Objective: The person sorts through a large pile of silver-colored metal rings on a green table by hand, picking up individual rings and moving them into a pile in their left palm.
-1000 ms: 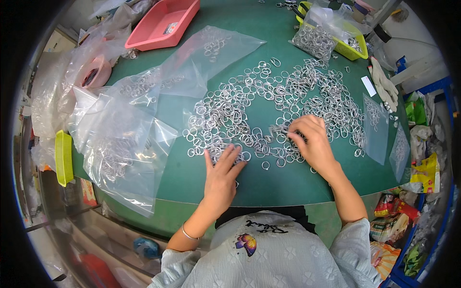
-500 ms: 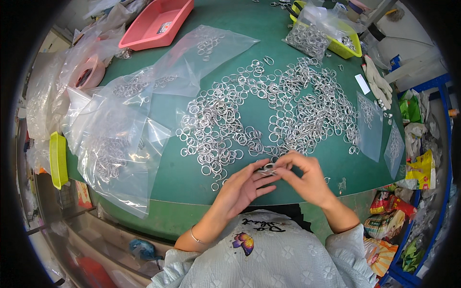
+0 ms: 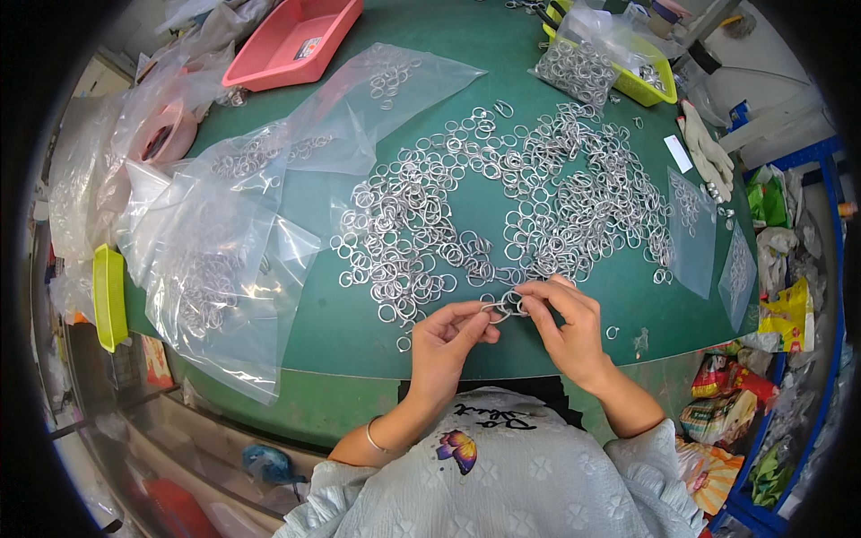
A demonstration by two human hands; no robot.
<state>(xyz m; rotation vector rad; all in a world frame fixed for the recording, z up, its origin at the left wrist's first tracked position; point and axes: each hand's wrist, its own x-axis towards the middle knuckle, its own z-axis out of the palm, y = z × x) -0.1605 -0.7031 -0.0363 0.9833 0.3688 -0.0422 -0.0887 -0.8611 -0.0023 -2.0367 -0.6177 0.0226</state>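
Observation:
Just inside the near edge of the green table, my left hand (image 3: 448,345) pinches a silver metal ring (image 3: 494,313) between thumb and fingers. My right hand (image 3: 569,329) closes its fingertips on another metal ring (image 3: 514,303) beside it. The two rings overlap or touch; I cannot tell whether they are linked. Beyond my hands spreads a wide pile of loose metal rings (image 3: 583,215), with its left part (image 3: 399,224) heaped thickly. One single ring (image 3: 613,333) lies apart to the right of my right hand, and another (image 3: 404,343) lies left of my left hand.
Clear plastic bags with rings (image 3: 211,296) cover the table's left side. A pink tray (image 3: 269,67) stands at the far left. At the far right are a yellow-green basket (image 3: 659,90), a filled bag (image 3: 578,73) and a glove (image 3: 707,148). Small flat bags (image 3: 691,238) lie at the right edge.
My left hand has gone from open, palm up, to pinching a ring. The rings between my hands have been drawn apart, and my right hand has shifted slightly.

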